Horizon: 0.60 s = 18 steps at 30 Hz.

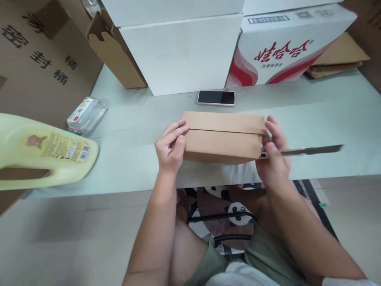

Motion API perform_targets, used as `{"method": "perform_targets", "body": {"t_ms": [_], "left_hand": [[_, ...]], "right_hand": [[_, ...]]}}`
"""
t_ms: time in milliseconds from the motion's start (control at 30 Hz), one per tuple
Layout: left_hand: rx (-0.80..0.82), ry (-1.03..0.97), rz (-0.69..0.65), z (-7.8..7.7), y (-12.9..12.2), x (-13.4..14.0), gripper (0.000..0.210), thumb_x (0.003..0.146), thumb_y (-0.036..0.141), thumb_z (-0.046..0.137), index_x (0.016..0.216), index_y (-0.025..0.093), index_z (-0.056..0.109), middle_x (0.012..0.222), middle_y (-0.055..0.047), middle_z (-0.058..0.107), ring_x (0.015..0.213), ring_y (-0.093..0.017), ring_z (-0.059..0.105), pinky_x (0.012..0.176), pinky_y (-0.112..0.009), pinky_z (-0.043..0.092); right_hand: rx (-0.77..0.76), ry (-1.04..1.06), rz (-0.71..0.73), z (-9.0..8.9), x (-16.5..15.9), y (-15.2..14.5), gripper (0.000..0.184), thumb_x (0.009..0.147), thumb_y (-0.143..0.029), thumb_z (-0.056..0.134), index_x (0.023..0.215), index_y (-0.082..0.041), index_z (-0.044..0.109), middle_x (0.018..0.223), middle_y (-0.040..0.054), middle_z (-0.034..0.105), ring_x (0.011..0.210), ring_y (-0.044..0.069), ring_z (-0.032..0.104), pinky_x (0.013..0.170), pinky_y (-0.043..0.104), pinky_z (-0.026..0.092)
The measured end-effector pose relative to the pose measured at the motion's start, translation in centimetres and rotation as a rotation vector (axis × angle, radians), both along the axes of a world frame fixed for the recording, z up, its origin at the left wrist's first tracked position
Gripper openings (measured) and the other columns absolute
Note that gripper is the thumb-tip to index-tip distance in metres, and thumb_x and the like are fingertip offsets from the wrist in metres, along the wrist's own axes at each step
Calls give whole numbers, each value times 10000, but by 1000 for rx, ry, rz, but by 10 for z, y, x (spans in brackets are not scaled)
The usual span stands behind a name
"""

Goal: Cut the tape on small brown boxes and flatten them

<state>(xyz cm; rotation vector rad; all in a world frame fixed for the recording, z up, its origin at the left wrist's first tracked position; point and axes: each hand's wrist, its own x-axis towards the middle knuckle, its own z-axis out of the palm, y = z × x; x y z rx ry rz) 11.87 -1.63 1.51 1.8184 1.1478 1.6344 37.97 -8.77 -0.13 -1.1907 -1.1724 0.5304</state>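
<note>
A closed brown cardboard box point(223, 145) is held tilted over the table's front edge, a seam running along its near side. My left hand point(172, 145) grips its left end, fingers on the upper corner and thumb against the side. At the right end, my right hand point(275, 153) is closed, its fingers against the box's edge. A long, thin, flat dark strip point(315, 151) passes through that same hand and sticks out to the right. It looks like a blade seen edge-on, but its kind is unclear.
Behind the box lies a phone point(216, 97). White cartons point(181, 55) and a red-printed carton point(274, 51) line the back. On the left are a pale yellow jug point(68, 151), a clear plastic pack point(86, 115) and a large brown carton point(44, 79). Folded cardboard point(342, 55) is back right.
</note>
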Motion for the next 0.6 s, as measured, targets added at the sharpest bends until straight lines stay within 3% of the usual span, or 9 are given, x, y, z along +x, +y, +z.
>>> {"method": "perform_targets", "body": {"t_ms": [133,233,300,367,433,500,600], "left_hand": [[-130,-252,128,-8,14,-14,225,863,317,606,916,245,813,1139,-43,785,1195,-255,690,1094,-453,522],[-314,-497,231,-19,22,-21,260,844,323,559,913,221,787,1132,-57,782,1182,-249,695,1031,-407,554],[-540,-607,232,-28,22,-17,256,834,360,572,904,207,765,1073,-72,789,1082,-241,731,913,-367,597],[-767,-638,139,-36,17,-7,301,846,445,592,911,198,751,1017,-86,794,982,-243,754,786,-344,614],[-874,-591,-25,-43,10,6,431,882,569,563,995,199,754,1080,-104,790,1019,-260,752,765,-349,615],[-860,-506,-172,-48,5,18,528,908,654,526,1098,215,749,1227,-114,758,1182,-280,704,883,-381,605],[-824,-360,-225,-47,0,27,535,901,691,556,1168,260,727,1364,-99,697,1315,-281,630,1008,-408,565]], "right_hand": [[-153,204,-61,-17,8,2,346,935,-496,580,1232,-342,666,1419,22,630,1361,297,578,1031,511,560],[-258,106,140,-22,-2,-1,429,940,-554,562,1261,-295,679,1376,42,680,1363,312,576,1131,556,485],[-263,12,278,-17,-14,-4,512,953,-578,538,1394,-325,601,1491,29,605,1479,307,457,1226,579,365],[-231,-87,322,-7,-25,-7,578,967,-588,516,1503,-373,487,1616,-6,467,1580,283,276,1299,582,194],[-194,-169,325,6,-29,-9,604,985,-589,483,1553,-396,413,1700,-40,307,1617,270,144,1318,570,81],[-151,-204,328,18,-28,-12,579,1002,-580,447,1549,-393,429,1725,-60,226,1622,271,102,1322,555,70],[-72,-193,324,32,-23,-16,515,1012,-557,421,1480,-379,539,1690,-58,327,1615,276,147,1321,547,121]]}}
